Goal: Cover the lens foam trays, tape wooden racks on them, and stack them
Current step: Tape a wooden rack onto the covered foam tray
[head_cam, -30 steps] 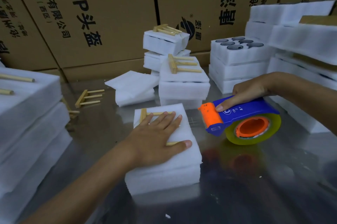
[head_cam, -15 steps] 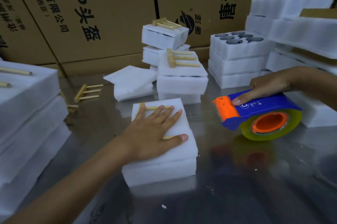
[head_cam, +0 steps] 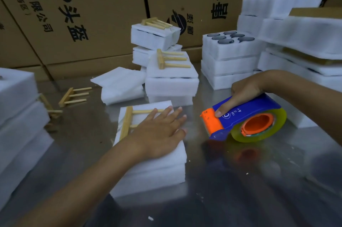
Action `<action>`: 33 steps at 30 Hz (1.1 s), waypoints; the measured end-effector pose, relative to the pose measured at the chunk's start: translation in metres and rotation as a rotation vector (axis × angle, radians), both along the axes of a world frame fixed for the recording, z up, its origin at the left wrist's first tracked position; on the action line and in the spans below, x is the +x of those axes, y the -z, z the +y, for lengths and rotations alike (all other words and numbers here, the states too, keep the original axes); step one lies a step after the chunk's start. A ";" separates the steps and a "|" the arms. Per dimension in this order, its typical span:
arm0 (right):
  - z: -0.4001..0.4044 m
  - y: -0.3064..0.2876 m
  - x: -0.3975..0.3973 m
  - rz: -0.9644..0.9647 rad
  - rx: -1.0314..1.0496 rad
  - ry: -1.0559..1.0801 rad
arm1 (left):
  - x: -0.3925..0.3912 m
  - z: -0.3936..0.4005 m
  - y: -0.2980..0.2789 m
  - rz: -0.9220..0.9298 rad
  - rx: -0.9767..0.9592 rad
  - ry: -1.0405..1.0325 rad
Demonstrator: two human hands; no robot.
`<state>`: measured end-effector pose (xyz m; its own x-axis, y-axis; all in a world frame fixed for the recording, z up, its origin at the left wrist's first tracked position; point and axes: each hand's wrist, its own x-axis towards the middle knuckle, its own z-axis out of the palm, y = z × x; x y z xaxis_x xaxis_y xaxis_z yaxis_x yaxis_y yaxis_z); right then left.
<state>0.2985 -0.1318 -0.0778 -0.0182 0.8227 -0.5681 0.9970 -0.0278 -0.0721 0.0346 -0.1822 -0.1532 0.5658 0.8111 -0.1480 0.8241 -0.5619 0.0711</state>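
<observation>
Head view: the left hand (head_cam: 159, 134) lies flat, fingers straight, pressing a wooden rack (head_cam: 127, 125) onto the covered foam tray (head_cam: 153, 167) at the near middle of the counter (head_cam: 240, 180). The right hand (head_cam: 240, 95) is curled round a blue-and-orange tape dispenser (head_cam: 244, 121), held just right of the tray with its orange blade end facing the foam and not yet touching it.

The likely trouble is the rack shifting — the palm covers its prongs while the crossbar sits free near the tray's left edge, so a hard pull of tape could drag it askew. The soft cover could also wrinkle or lift under the roller. The dispenser's toothed edge comes in close to the left fingertips (head_cam: 182, 116) — a quick swipe might nick them. No tape end is visible, so whether it feeds cleanly cannot be told.
</observation>
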 end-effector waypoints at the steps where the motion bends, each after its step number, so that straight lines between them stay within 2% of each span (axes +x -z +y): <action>1: 0.001 0.000 0.001 0.000 0.000 0.001 | -0.001 0.003 0.003 0.004 -0.007 0.000; 6: 0.002 0.000 0.000 -0.007 -0.001 -0.009 | 0.007 0.012 -0.001 -0.084 -0.086 -0.097; 10: 0.002 0.002 -0.006 -0.024 -0.014 -0.006 | 0.029 0.008 0.000 0.002 0.169 -0.152; 14: 0.003 0.005 -0.016 -0.041 -0.002 -0.003 | 0.053 0.014 -0.011 0.085 0.177 -0.182; 18: -0.002 0.006 -0.001 0.022 0.047 0.061 | 0.060 0.021 -0.016 -0.215 -0.004 -0.241; 22: -0.006 0.006 0.007 0.058 0.064 0.083 | 0.050 0.026 -0.007 -0.361 -0.095 -0.276; 33: -0.014 0.009 -0.007 -0.011 0.008 0.153 | 0.044 0.020 0.002 -0.435 0.072 -0.153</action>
<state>0.2912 -0.1462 -0.0871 0.1136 0.8200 -0.5610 0.9820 -0.1785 -0.0619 0.0791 -0.1618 -0.1554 0.4363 0.8894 0.1363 0.7999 -0.4528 0.3939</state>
